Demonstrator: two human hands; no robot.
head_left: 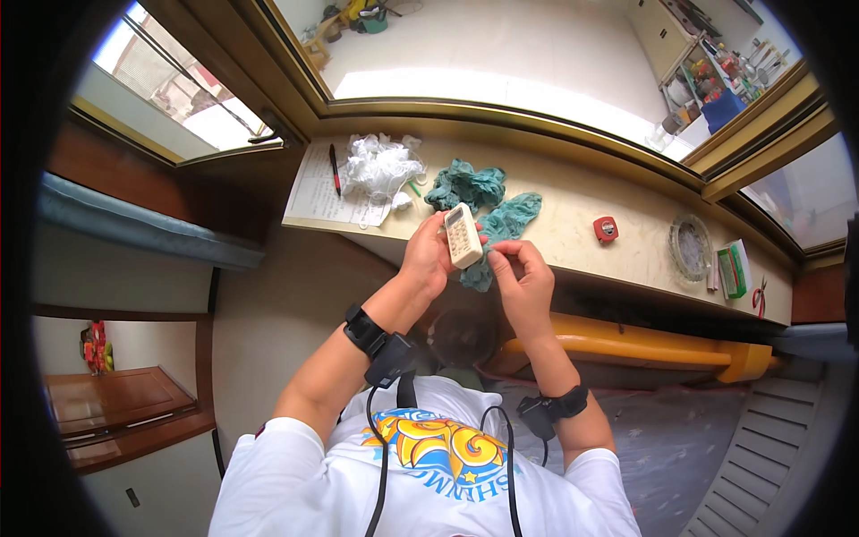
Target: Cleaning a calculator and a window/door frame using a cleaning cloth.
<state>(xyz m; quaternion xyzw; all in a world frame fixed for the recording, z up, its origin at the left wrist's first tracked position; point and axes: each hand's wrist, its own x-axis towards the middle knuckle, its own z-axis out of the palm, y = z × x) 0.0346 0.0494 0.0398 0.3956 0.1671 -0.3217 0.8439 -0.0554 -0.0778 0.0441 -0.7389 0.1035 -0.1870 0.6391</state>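
My left hand (428,255) is closed around a cream remote control (463,238) with a small grey screen and rows of buttons, held upright over the front edge of the sill. Just right of it, my right hand (526,282) has thumb and index finger pinched together. Whether anything is between those fingertips is too small to make out. Behind both hands, a crumpled teal cloth (514,217) lies on the sill, and part of it hangs past the front edge. A second teal bunch (467,183) lies behind the remote control.
Along the sill (573,201) stand a white crumpled heap (380,168), a pen (335,170) on printed paper (309,192), a red tape measure (606,229), a glass ashtray (690,248), a green-white box (734,269) and red-handled scissors (760,298). A yellow rail (626,347) runs below.
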